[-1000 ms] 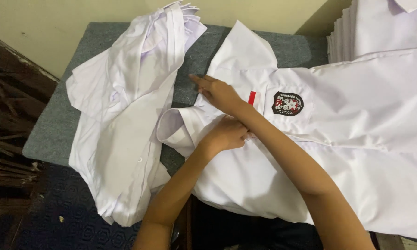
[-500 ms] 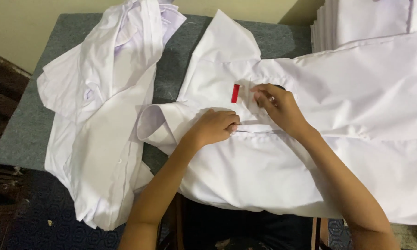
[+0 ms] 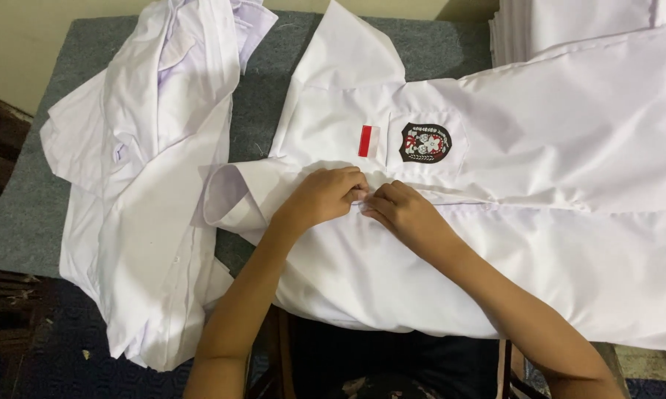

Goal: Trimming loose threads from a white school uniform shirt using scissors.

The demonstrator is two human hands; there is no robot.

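On the grey table (image 3: 45,222), left hand (image 3: 325,196) and right hand (image 3: 403,214) pinch the white shirt (image 3: 540,244).

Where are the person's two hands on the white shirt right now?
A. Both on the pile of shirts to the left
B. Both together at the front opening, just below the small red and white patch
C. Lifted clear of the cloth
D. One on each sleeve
B: the left hand and right hand meet fingertip to fingertip on the white shirt, just below its red and white patch.
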